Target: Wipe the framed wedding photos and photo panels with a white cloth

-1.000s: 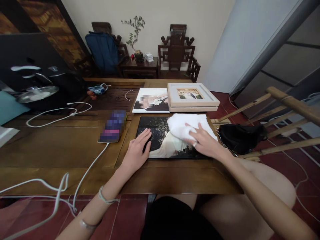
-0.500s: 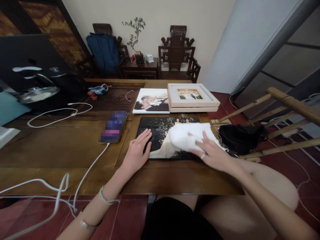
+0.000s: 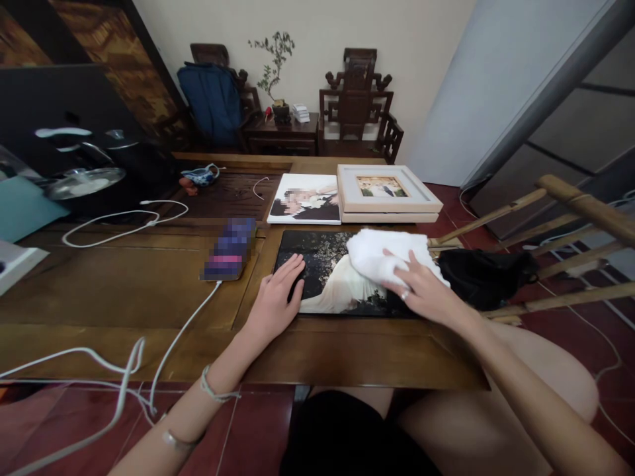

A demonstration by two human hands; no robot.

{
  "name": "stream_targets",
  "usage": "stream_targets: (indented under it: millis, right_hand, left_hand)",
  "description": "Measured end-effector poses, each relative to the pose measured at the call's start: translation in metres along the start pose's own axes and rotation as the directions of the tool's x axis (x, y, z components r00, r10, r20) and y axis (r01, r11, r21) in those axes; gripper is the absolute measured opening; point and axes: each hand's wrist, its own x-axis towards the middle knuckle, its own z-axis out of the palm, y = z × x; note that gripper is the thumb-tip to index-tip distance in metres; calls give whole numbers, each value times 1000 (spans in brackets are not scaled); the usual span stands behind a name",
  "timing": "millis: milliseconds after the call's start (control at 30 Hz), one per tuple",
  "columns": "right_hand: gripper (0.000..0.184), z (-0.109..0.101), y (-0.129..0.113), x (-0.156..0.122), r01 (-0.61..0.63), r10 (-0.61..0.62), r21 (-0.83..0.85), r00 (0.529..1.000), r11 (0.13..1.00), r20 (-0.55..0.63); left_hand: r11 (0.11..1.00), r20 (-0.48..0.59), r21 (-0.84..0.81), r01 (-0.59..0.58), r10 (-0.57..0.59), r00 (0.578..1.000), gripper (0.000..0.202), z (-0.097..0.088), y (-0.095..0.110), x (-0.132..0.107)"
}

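Wiping at table (image 3: 124, 291), frame centre | photo print (image 3: 327, 277) flat by near edge | white cloth (image 3: 377, 254) on its upper right, left part bare | right hand (image 3: 426, 294) fingers flat, pressing cloth | left hand (image 3: 275, 304) fingers released, steadying print's left edge

Home: carved chairs (image 3: 358, 99), tea table (image 3: 124, 291)

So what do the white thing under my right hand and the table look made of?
The white cloth under the right hand looks like soft cotton towelling: matte, fluffy, folded. The table looks like brown wood, low sheen, with visible grain.
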Motion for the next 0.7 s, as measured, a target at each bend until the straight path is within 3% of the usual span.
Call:
stream_targets:
  millis: [167,300,433,700]
  right_hand:
    - [14,-1,-48,-67,121,-121,10,990,993,76]
    - [15,-9,-65,-80,174,-185,79,970,982,158]
    - [16,-11,-49,-46,100,-112,87,984,991,141]
    - [33,-6,1,71,-50,46,59,997,997,57]
  left_hand:
    - [1000,10,12,4,-4,1000,39,0,1,0]
    - [999,11,32,1,-2,1000,40,0,1,-1]
    - [999,15,49,-2,1,1000,40,-1,2,0]
    - [999,25,43,-4,2,1000,39,-3,4,2]
